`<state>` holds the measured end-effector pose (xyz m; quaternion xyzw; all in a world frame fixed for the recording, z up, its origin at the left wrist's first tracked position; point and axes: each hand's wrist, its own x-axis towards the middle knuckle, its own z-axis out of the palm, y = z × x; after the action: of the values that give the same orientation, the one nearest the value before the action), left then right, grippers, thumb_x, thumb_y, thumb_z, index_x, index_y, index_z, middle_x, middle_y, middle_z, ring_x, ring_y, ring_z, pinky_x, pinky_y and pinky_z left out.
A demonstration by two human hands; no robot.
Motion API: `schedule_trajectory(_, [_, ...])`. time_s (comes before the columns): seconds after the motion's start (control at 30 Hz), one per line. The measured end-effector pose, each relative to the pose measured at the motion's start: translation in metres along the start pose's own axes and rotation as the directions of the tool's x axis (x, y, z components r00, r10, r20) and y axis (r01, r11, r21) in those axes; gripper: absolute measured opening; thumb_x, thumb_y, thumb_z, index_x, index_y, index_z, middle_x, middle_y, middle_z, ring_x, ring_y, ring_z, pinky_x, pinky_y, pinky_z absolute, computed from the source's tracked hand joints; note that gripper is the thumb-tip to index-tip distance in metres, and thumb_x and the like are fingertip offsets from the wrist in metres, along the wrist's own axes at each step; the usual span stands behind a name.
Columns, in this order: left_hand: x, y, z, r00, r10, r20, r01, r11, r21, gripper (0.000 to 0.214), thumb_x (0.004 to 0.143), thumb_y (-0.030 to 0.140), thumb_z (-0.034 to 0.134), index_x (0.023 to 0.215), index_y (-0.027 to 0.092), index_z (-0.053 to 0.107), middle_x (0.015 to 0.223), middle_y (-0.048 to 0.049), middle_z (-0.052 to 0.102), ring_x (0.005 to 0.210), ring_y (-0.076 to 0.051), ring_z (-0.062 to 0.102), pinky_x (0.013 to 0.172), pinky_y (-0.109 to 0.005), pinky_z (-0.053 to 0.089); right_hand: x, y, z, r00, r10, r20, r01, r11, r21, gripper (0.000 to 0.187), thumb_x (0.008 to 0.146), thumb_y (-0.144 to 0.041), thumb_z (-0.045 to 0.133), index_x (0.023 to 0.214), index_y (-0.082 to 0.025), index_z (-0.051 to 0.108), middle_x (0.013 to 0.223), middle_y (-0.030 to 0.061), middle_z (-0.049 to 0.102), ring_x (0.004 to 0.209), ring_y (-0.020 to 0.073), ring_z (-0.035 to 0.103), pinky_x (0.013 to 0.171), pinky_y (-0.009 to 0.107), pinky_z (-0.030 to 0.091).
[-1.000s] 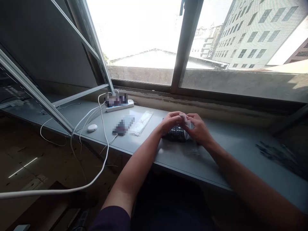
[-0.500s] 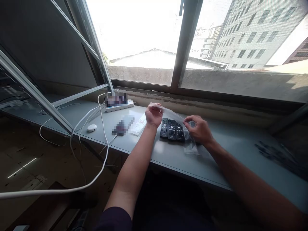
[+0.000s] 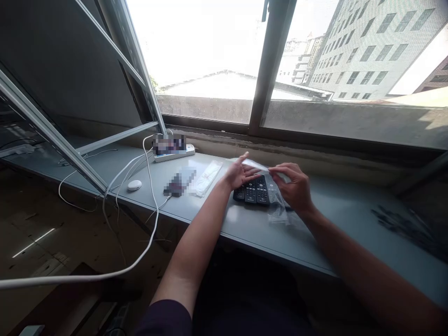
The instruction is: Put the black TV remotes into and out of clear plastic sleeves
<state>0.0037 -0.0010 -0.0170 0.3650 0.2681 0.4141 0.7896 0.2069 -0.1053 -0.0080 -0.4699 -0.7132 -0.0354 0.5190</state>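
Remote controls (image 3: 251,194) partly behind the left hand (image 3: 238,175)

Translucent strip (image 3: 255,164) in right hand (image 3: 293,186), black remotes (image 3: 251,196) side by side, crumpled plastic (image 3: 278,212) alongside, perhaps a bag

The table (image 3: 350,210) is grey-blue, the remotes (image 3: 251,196) black with whitish markings, the cable (image 3: 105,275) crossing the front edge white.

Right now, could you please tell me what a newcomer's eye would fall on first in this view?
Probably the bright window across the top. Below it, black remote controls lie on the gray table; near them the right hand pinches a clear plastic bag and the left hand is spread open. Next, likely the white cable looping across the left side.
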Motion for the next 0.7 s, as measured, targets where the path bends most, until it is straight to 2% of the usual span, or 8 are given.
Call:
schedule_trajectory(0.1, [0.002,-0.006,0.002,0.995,-0.026,0.091,0.023,0.999,0.032,0.032,0.101,0.031,0.081,0.129,0.017,0.076,0.119,-0.0167,0.083,0.103,-0.025,0.083,0.109,-0.046,0.066,-0.003,0.001,0.005,0.998,-0.061,0.033,0.060,0.998,0.023,0.020,0.108,-0.037,0.071,0.107,-0.034,0.090,0.107,0.0091,0.083,0.113,0.0348,0.073,0.105,0.056,0.062])
schedule_trajectory(0.2, [0.006,-0.010,0.001,0.997,0.016,0.071,-0.021,0.997,0.070,0.019,0.097,0.018,0.083,0.115,0.016,0.079,0.109,-0.0116,0.084,0.094,-0.020,0.082,0.105,-0.039,0.067,-0.004,0.002,0.007,0.995,-0.089,0.055,0.089,0.996,0.008,0.021,0.109,-0.037,0.070,0.115,-0.035,0.090,0.112,0.0089,0.084,0.122,0.0361,0.071,0.111,0.059,0.060])
schedule_trajectory(0.27, [0.009,-0.009,-0.001,0.999,0.054,0.004,-0.054,0.996,0.069,0.011,0.098,0.016,0.083,0.108,0.014,0.080,0.103,-0.0106,0.084,0.090,-0.017,0.080,0.099,-0.033,0.066,-0.005,0.002,0.008,0.995,-0.097,0.032,0.098,0.995,-0.024,0.024,0.108,-0.038,0.070,0.124,-0.034,0.088,0.121,0.0107,0.082,0.126,0.0370,0.070,0.115,0.060,0.058])
schedule_trajectory(0.37, [0.012,-0.006,-0.003,0.988,0.115,-0.104,-0.114,0.993,0.023,0.004,0.103,0.017,0.078,0.106,0.014,0.080,0.099,-0.0088,0.084,0.084,-0.014,0.078,0.093,-0.028,0.065,-0.005,-0.001,0.007,0.996,-0.089,-0.032,0.086,0.993,-0.077,0.032,0.108,-0.039,0.071,0.136,-0.029,0.084,0.133,0.0143,0.078,0.130,0.0381,0.069,0.118,0.060,0.057])
schedule_trajectory(0.47, [0.013,-0.002,-0.003,0.972,0.151,-0.179,-0.156,0.988,-0.012,0.006,0.106,0.017,0.074,0.107,0.015,0.080,0.097,-0.0068,0.083,0.081,-0.013,0.077,0.092,-0.027,0.065,-0.005,-0.002,0.007,0.996,-0.080,-0.049,0.076,0.994,-0.081,0.034,0.109,-0.038,0.069,0.138,-0.027,0.082,0.135,0.0159,0.077,0.130,0.0384,0.070,0.118,0.061,0.057])
schedule_trajectory(0.57, [0.012,-0.002,-0.002,0.967,0.158,-0.197,-0.163,0.987,-0.007,0.005,0.104,0.019,0.079,0.105,0.014,0.081,0.099,-0.0078,0.084,0.082,-0.013,0.078,0.094,-0.028,0.064,-0.005,-0.001,0.009,0.995,-0.102,0.014,0.102,0.994,-0.044,0.032,0.109,-0.035,0.067,0.136,-0.028,0.083,0.134,0.0143,0.080,0.137,0.0388,0.069,0.120,0.064,0.056])
schedule_trajectory(0.7, [0.011,-0.004,0.000,0.977,0.155,-0.148,-0.152,0.988,0.035,0.010,0.100,0.021,0.085,0.105,0.012,0.082,0.099,-0.0093,0.084,0.082,-0.014,0.078,0.093,-0.029,0.064,-0.005,0.002,0.012,0.979,-0.168,0.112,0.167,0.986,0.020,0.034,0.110,-0.032,0.066,0.139,-0.027,0.083,0.140,0.0125,0.081,0.147,0.0384,0.065,0.124,0.065,0.054])
